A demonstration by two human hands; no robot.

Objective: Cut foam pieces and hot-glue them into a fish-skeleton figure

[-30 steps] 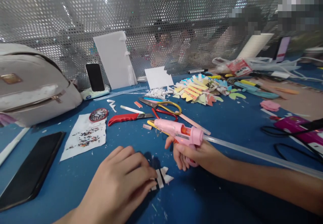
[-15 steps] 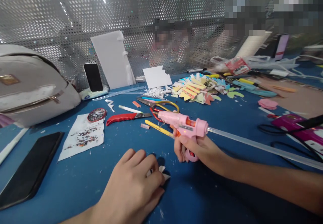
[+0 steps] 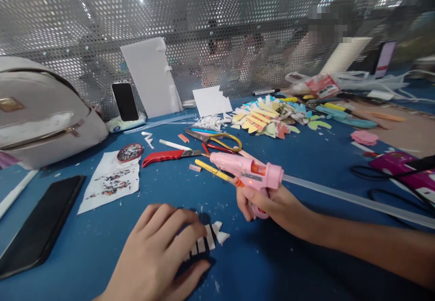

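Right forearm (image 3: 343, 235) reaches in from right of glue gun (image 3: 238, 166). Left hand (image 3: 158, 244) nearer wearer and left of glue gun: palm down, fingers bunched and bent, thumb spread away from them. Right hand (image 3: 268, 200) wrapped round glue gun handle, nozzle aimed left. White paper strips (image 3: 210, 237) nearer wearer than glue gun, partly behind left fingers; contact, can't tell.

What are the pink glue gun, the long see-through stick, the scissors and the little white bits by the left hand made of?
Pink glue gun: probably hard plastic, smooth, evenly coloured.
Long stick: translucent, perhaps solid glue or plastic.
Scissors: likely metal blades, greyish with a dull sheen; the handle material is unclear.
White bits: matte, flat and straight-edged, maybe paper or card.
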